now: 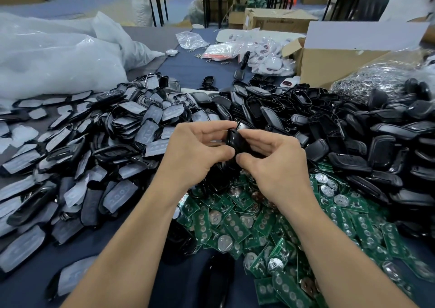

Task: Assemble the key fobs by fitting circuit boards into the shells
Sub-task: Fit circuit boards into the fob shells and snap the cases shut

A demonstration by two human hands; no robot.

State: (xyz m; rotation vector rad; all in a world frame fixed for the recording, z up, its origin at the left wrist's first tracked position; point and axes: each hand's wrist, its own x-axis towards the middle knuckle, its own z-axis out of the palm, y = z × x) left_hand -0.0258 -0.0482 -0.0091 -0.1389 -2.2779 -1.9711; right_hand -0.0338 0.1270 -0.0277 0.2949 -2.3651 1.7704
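Both hands meet above the bench, the left hand and right hand each with its grip clamped on one black shell, thumbs pressing its near edge and fingertips hooked over the far end. The fingers hide most of the shell, so I cannot tell whether a board already sits inside; if one does and lies crooked, squeezing could bend it or leave the shell gaping. A slip would drop the shell into the green boards heaped just below, among many lookalike black shells.
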